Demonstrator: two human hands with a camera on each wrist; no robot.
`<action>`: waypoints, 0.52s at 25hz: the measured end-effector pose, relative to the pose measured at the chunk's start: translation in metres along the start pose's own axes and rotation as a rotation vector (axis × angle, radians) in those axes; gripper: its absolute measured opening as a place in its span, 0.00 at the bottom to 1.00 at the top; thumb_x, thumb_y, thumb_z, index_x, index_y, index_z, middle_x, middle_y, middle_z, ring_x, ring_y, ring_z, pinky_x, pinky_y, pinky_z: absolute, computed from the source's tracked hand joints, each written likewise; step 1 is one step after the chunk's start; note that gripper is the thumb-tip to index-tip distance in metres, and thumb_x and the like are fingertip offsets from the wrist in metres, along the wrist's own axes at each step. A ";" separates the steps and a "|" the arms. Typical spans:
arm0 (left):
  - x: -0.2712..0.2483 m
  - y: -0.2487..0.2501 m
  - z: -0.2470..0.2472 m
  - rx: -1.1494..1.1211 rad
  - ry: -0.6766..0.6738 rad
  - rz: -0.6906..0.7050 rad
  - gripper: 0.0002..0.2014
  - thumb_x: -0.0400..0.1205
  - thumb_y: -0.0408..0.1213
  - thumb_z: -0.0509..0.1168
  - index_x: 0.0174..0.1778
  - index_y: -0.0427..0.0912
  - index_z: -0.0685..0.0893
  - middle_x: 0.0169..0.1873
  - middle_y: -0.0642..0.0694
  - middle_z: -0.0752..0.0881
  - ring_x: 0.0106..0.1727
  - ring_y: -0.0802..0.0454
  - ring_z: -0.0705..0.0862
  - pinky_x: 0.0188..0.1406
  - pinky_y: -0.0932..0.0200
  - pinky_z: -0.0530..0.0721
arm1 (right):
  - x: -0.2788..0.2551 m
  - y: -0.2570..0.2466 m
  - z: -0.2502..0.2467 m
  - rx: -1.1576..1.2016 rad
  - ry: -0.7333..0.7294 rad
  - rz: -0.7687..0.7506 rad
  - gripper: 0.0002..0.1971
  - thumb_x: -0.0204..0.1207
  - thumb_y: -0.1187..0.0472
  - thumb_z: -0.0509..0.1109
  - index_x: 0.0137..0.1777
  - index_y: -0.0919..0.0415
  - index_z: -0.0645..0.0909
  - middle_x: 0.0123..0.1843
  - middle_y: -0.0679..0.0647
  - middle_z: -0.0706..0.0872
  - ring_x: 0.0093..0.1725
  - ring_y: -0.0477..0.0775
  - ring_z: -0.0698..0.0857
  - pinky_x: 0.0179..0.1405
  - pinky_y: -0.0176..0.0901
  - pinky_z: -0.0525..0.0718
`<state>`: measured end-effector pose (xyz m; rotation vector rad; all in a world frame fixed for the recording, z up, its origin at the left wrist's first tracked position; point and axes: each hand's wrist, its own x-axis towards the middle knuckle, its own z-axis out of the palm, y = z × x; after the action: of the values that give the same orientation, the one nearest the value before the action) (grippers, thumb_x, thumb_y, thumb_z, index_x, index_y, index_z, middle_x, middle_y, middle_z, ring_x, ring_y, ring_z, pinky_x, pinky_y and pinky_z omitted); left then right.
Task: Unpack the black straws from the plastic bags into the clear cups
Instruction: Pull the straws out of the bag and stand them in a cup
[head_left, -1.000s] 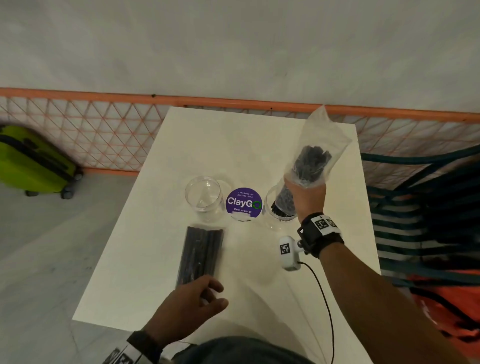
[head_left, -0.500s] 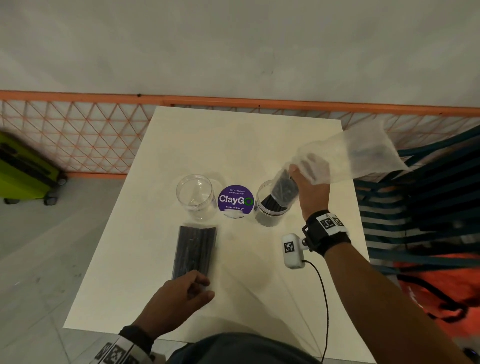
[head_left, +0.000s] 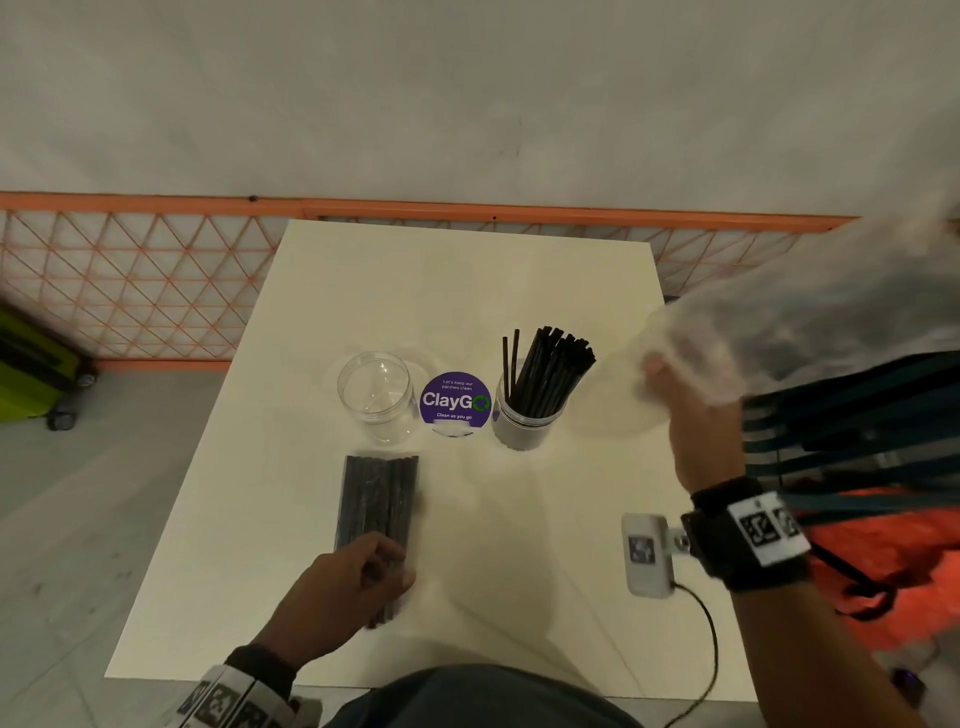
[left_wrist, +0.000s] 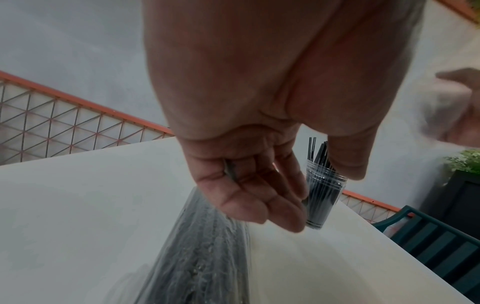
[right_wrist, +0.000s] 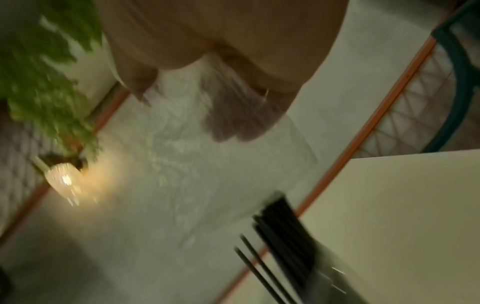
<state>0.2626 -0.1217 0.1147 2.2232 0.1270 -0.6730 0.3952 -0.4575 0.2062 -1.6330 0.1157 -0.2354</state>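
On the white table stand two clear cups with a purple ClayGo sticker between them. The left cup is empty; the right cup holds a bunch of black straws. My right hand, raised right of that cup, grips an empty, blurred plastic bag. A full bag of straws lies flat in front of the empty cup. My left hand lies over its near end, fingers bent onto it, thumb apart.
An orange mesh fence runs behind the table below a grey wall. A green suitcase stands on the floor at the left. A teal slatted chair and something orange crowd the right side. A plant and lamp show in the right wrist view.
My right hand pulled the bag up and off to the right, leaving the straws standing bare in the right cup. My left hand moved forward onto the near end of the full bag.
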 end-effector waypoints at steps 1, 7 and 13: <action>0.000 -0.002 0.000 -0.003 0.005 0.001 0.08 0.81 0.51 0.71 0.52 0.55 0.83 0.40 0.50 0.91 0.35 0.56 0.90 0.33 0.66 0.86 | -0.014 0.016 -0.003 -0.165 -0.130 0.115 0.20 0.69 0.43 0.74 0.60 0.48 0.83 0.58 0.44 0.85 0.50 0.45 0.86 0.53 0.48 0.84; -0.004 -0.012 -0.003 0.029 0.036 0.023 0.10 0.80 0.54 0.70 0.54 0.58 0.83 0.43 0.54 0.89 0.44 0.58 0.87 0.43 0.66 0.84 | -0.087 0.123 -0.006 -0.908 -0.684 0.643 0.43 0.53 0.13 0.59 0.46 0.51 0.85 0.44 0.49 0.91 0.49 0.55 0.89 0.49 0.45 0.82; -0.008 -0.021 -0.015 -0.006 0.090 0.017 0.10 0.80 0.54 0.70 0.53 0.57 0.84 0.44 0.54 0.90 0.44 0.58 0.88 0.42 0.63 0.84 | -0.100 0.142 -0.003 -1.074 -0.459 0.663 0.46 0.58 0.26 0.73 0.71 0.52 0.66 0.61 0.53 0.83 0.55 0.59 0.87 0.52 0.52 0.84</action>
<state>0.2561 -0.0954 0.1133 2.2464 0.1552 -0.5630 0.3065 -0.4499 0.0572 -2.5342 0.4764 0.8505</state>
